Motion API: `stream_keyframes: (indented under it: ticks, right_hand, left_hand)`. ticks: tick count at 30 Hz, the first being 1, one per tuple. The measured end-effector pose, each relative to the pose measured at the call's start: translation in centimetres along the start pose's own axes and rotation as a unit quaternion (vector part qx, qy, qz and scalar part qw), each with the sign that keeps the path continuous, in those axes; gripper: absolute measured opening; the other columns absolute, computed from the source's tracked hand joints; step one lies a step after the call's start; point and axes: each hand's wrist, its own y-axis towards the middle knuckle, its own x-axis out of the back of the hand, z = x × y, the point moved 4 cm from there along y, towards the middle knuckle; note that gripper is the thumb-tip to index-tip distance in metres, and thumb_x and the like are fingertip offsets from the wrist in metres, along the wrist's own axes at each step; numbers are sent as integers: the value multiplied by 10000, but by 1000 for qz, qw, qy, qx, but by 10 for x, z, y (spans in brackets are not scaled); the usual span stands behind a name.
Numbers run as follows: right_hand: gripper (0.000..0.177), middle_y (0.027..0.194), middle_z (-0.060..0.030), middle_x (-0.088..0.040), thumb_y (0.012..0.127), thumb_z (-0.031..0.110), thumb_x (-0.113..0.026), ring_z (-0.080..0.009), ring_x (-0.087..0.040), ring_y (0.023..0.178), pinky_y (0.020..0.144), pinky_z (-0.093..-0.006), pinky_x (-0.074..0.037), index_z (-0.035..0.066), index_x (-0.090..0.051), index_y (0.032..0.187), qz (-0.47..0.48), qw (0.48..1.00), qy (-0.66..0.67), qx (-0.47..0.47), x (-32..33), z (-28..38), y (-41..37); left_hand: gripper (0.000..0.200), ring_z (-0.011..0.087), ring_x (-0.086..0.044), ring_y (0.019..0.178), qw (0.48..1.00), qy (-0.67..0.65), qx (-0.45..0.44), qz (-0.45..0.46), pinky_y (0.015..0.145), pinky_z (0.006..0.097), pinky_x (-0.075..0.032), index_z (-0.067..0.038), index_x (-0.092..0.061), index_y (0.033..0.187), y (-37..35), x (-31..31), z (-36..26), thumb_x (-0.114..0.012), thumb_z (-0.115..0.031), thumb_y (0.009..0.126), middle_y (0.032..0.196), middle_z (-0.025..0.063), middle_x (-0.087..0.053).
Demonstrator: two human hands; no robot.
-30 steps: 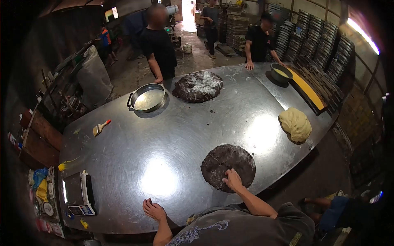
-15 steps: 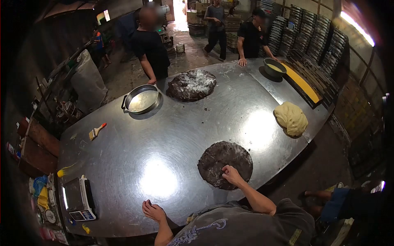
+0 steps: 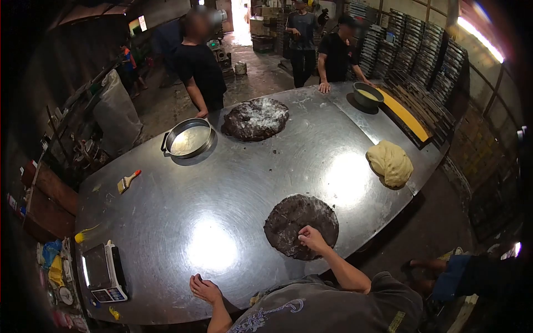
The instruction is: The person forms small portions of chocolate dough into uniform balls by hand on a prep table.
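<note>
A flat round of dark dough (image 3: 283, 222), lightly dusted with white, lies near the front edge of the metal table (image 3: 166, 222). My right hand (image 3: 312, 238) is on its right part, fingers curled and pinched together at the dough. To the left, my left hand (image 3: 205, 289) is low over the table's front edge with its fingers curled in. A small dark bit shows at those fingertips, too small to name. Farther back sits a second dark dough mound (image 3: 255, 119) with white powder on top. A pale yellow dough lump (image 3: 390, 163) lies to the right.
A round pan (image 3: 190, 139), a brush (image 3: 128, 182) and a scale (image 3: 104, 272) are on the left side. A bowl (image 3: 368, 95) and a yellow strip (image 3: 402, 114) lie back right. Two people touch the far edge; another stands behind. A person is at lower right.
The person walking in the background now stands closer behind the table. The whole view has shifted slightly. My hands keep nearly the same places and poses.
</note>
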Motion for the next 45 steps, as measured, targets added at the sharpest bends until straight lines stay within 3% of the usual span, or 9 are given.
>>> stream_keyframes:
  ticks: [5,14,17,20,26,29,32,41,45]
  right_hand:
    - [236,888,-66,-663,945,81,-676,-137,-643,758,709,-271,-523,-14,-611,1152,-16,974,227,-5,9,7,5]
    - [246,962,-110,-672,1032,229,-574,-177,-657,742,667,-291,-538,2,-582,1127,17,960,278,-33,8,0,17]
    - [200,950,-106,-668,1054,200,-512,-187,-660,753,663,-298,-538,15,-565,1108,0,940,336,-55,3,6,13]
    - [176,952,-105,-649,1056,198,-495,-197,-635,743,650,-299,-522,34,-556,1070,-32,934,352,-59,0,10,10]
    - [126,869,-57,-594,1034,152,-527,-159,-582,719,667,-315,-500,40,-564,1080,14,922,372,-105,7,-16,24]
    - [164,855,-35,-578,1041,177,-521,-138,-555,694,638,-302,-473,44,-571,1122,-44,952,292,-80,6,-7,19]
    - [229,868,-31,-579,1063,251,-501,-125,-521,652,584,-294,-439,51,-574,1145,-34,938,343,-25,-1,-7,22]
    - [526,695,32,-529,1076,521,-343,-100,-421,499,478,-279,-334,55,-583,1120,31,924,369,-89,4,5,7]
    - [391,764,-3,-570,1075,389,-415,-122,-493,583,539,-283,-396,40,-587,1112,28,914,394,-89,4,-1,8]
  left_hand:
    - [323,300,-407,1351,1000,-3,-3,-4,1104,501,-315,-131,-564,1248,0,0,1,-507,-86,932,1419,80,-477]
    - [314,304,-397,1362,1000,-6,4,3,1113,505,-315,-109,-564,1238,1,0,-1,-513,-75,930,1415,95,-472]
    - [317,301,-392,1368,1000,4,6,7,1117,503,-312,-114,-558,1248,1,-2,2,-515,-73,936,1419,93,-468]
    - [316,301,-390,1370,1000,8,5,7,1119,498,-311,-120,-553,1254,0,-1,2,-517,-75,944,1422,92,-467]
    - [311,300,-391,1373,1000,19,5,14,1121,493,-309,-133,-554,1260,0,-3,3,-513,-82,956,1431,88,-462]
    - [304,297,-393,1374,999,31,6,12,1118,490,-314,-136,-560,1260,0,-6,5,-499,-96,966,1433,83,-462]
    - [294,287,-394,1377,999,47,9,9,1107,486,-325,-135,-569,1260,0,-9,8,-477,-118,981,1435,74,-462]
    - [294,268,-402,1377,997,74,13,17,1074,489,-345,-141,-565,1276,0,-11,7,-441,-145,1009,1446,49,-464]
    - [301,268,-410,1372,997,81,-1,8,1068,483,-355,-148,-555,1291,1,-14,10,-452,-143,1008,1447,41,-470]
